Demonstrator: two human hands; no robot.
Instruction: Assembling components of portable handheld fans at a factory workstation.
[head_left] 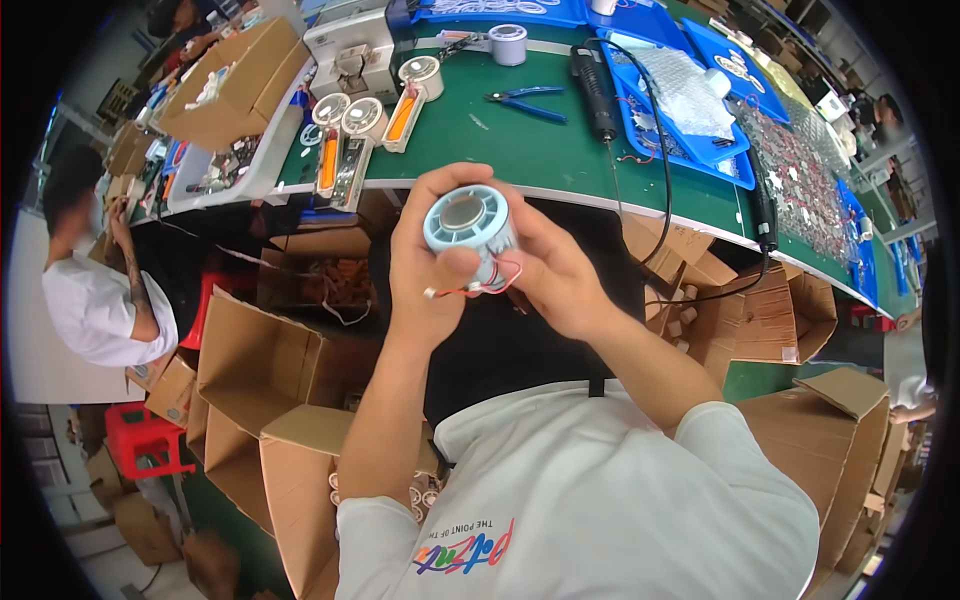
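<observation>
A light-blue round plastic housing [492, 238] is held up in front of me, off the near edge of the green bench. A spoked ring surrounds the grey metal disc [463, 211] on its upper end. My left hand [420, 262] is closed round its left side, with the thumb across the front. On the other side my right hand [556, 272] grips it, its fingers partly hidden behind. Thin red and white wires [508, 272] hang from the lower side, ending in a small white connector [431, 293] beside my left thumb.
Blue-handled pliers [535, 104] and a black electric screwdriver [594, 92] lie on the green bench [465, 150]. Round white housings [364, 118] and orange-strip parts [402, 122] stand left; blue trays [690, 135] right. Cardboard boxes [262, 360] surround me. A person [110, 300] sits at left.
</observation>
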